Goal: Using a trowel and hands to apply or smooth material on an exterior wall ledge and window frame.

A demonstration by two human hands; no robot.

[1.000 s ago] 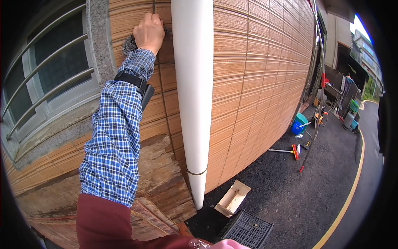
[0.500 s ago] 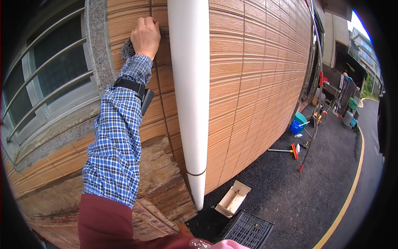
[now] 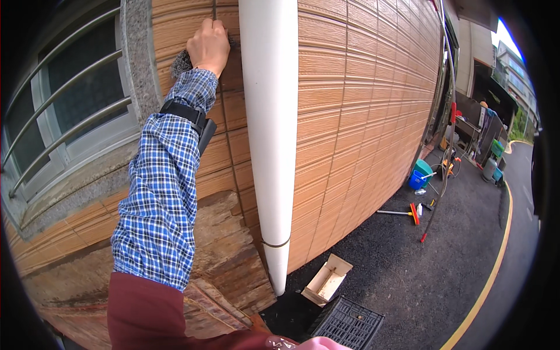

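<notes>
High on the brown ribbed tile wall (image 3: 361, 99), my left hand (image 3: 209, 46) is closed over a grey steel wool scouring pad (image 3: 181, 64) and presses it against the tiles. Most of the pad is hidden under the hand; its edge shows beside the wrist. The hand sits between a stone window frame (image 3: 138, 64) and a white drainpipe (image 3: 269, 116), apart from both. A blue checked sleeve cover (image 3: 160, 186) and a black wrist strap with a dark device (image 3: 188, 116) are on this arm. My right hand is not in view.
A barred window (image 3: 76, 81) stands at left above weathered wooden boards (image 3: 219, 233). Below the pipe are an open cardboard box (image 3: 328, 283) and a black plastic crate (image 3: 350, 324). Farther off lie a red squeegee (image 3: 414, 213), a blue bucket (image 3: 417, 178) and a long pole (image 3: 434, 216).
My left hand has shifted slightly up and to the right on the wall, still over the scouring pad. The view has moved a little; other things stay in place.
</notes>
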